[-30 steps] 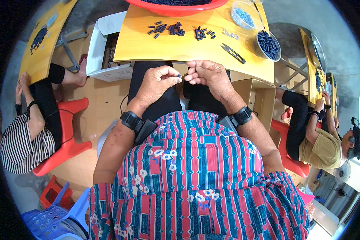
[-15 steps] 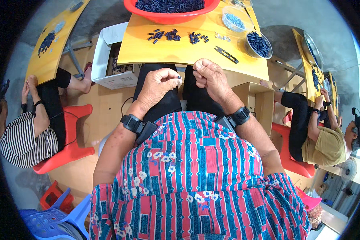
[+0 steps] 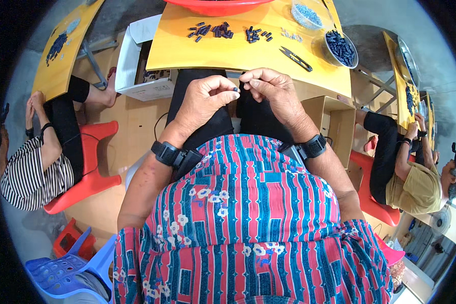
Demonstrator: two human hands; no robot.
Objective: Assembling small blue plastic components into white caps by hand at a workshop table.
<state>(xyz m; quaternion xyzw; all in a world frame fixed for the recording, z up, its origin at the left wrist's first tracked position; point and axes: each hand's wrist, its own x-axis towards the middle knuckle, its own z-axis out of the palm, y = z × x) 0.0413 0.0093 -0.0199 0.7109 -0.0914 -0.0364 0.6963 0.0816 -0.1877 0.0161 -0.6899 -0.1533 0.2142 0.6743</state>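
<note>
A tiny dark blue bead-like piece (image 3: 235,89) is pinched between the thumb and forefinger tips of the left hand (image 3: 203,99), held over the lap just below the near edge of the yellow bench (image 3: 177,48). The right hand (image 3: 272,90) is closed narrowly at its fingertips right beside it, at three o'clock from the piece; whether something thin is gripped there cannot be told. The piece is judged to be very light, hard and smooth, so it is likely to slip or roll away if the pinch is loosened; it is best taken across its sides with the fingertip pads, leaving its ends free. Small dark cylindrical pieces (image 3: 212,30) are scattered on the bench at twelve o'clock from the hands, with small snips (image 3: 295,58) at one o'clock and a clear bowl of dark pieces (image 3: 340,47) further toward two o'clock. A red basin (image 3: 215,6) is seen at the far bench edge. A cardboard box (image 3: 332,119) stands at three o'clock.
</note>
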